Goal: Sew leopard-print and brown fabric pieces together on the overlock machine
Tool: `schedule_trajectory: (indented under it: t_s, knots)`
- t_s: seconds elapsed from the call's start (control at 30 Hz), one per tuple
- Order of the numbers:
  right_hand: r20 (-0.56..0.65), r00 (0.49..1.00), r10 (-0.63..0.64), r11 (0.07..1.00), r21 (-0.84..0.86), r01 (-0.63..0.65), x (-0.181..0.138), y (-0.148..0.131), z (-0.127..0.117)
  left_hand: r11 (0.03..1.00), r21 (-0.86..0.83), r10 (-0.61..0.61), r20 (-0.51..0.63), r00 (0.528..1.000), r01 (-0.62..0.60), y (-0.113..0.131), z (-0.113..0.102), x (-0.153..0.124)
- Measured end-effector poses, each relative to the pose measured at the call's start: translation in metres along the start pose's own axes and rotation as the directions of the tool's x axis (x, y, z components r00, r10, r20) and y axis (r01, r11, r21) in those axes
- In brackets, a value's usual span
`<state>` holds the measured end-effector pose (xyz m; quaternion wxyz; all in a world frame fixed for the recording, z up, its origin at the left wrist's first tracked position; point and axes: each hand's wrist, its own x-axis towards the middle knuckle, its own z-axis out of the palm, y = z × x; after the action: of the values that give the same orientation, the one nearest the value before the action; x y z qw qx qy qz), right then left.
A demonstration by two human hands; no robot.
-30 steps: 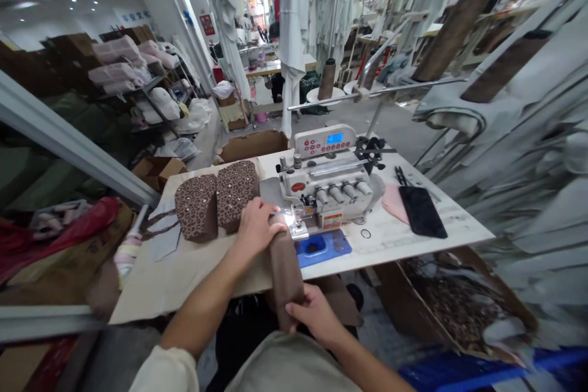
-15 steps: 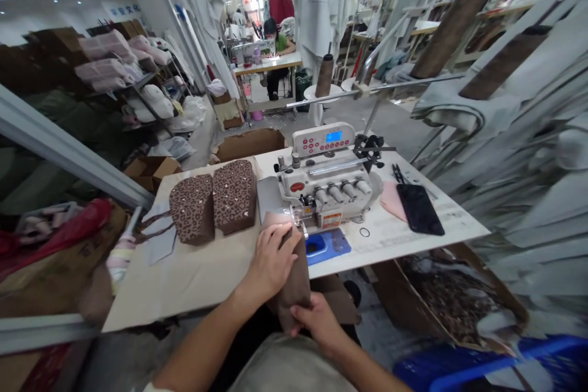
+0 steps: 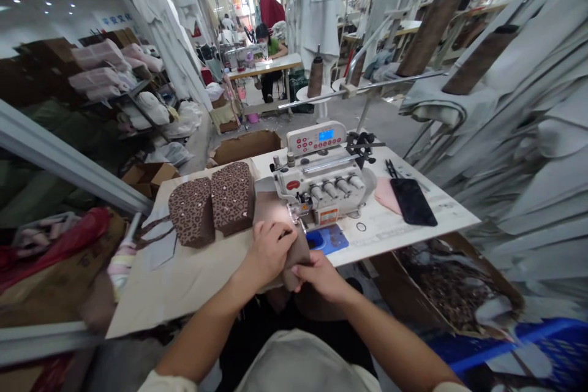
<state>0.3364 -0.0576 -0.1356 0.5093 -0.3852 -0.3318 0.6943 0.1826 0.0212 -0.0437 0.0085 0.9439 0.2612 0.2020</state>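
A brown fabric piece lies on the white table and runs under the presser foot of a white overlock sewing machine. My left hand is closed over the fabric near the table's front edge. My right hand pinches the same piece's lower end just beside the left hand. Two stacks of leopard-print fabric pieces stand to the left of the machine.
A black phone on a pink cloth lies right of the machine. A cardboard box with printed fabric sits below the table's right side. Thread cones stand behind. A person works at a far table.
My right hand rose from below the table edge to the fabric's end beside my left hand. My left hand slid back towards me, and more of the fabric has moved up on the table.
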Motion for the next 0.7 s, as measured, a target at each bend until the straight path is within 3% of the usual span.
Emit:
schedule_trajectory:
  t_s: [0.13, 0.37, 0.7]
  knots:
    - [-0.092, 0.987, -0.135, 0.991, -0.032, 0.133, 0.020, -0.006, 0.006, 0.997, -0.012, 0.072, -0.020, 0.997, -0.072, -0.009, 0.000, 0.003]
    - [-0.210, 0.902, -0.376, 0.924, -0.157, 0.349, 0.031, 0.006, 0.010, 0.980, -0.059, 0.180, -0.154, 0.971, -0.191, -0.029, 0.006, 0.005]
    - [-0.286, 0.826, -0.486, 0.870, -0.246, 0.427, 0.036, 0.023, 0.002, 0.992, -0.014, 0.119, -0.168, 0.979, -0.123, -0.020, 0.013, 0.008]
